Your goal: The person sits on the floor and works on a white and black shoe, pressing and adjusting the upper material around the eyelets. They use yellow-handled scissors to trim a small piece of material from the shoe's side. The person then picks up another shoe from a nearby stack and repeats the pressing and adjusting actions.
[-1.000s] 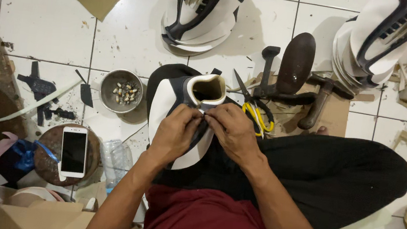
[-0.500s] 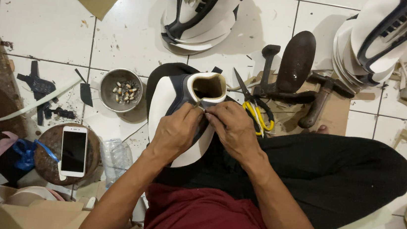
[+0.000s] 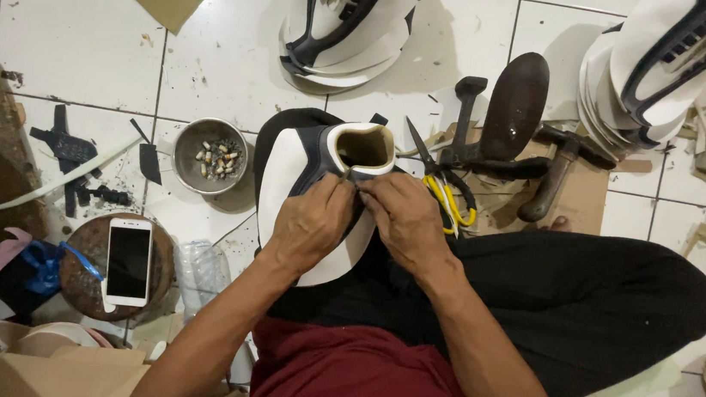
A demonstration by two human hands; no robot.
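Note:
A white and dark shoe upper (image 3: 286, 175) with a cream-lined opening (image 3: 364, 146) rests on my lap. My left hand (image 3: 309, 222) lies over its side, fingers pinching the edge just below the opening. My right hand (image 3: 403, 216) presses beside it, fingertips meeting the left hand's at the same edge. Both hands grip the upper; what lies under the fingers is hidden.
Yellow-handled scissors (image 3: 444, 194), a hammer (image 3: 556, 171) and a dark shoe last stand (image 3: 507, 118) lie to the right on cardboard. A metal bowl (image 3: 210, 156) of small pieces sits left. Stacks of shoe uppers (image 3: 353, 17) (image 3: 668, 65) are beyond. A phone (image 3: 129, 261) rests on a round block.
Almost nothing differs; my fingers have shifted slightly along the edge of the shoe upper.

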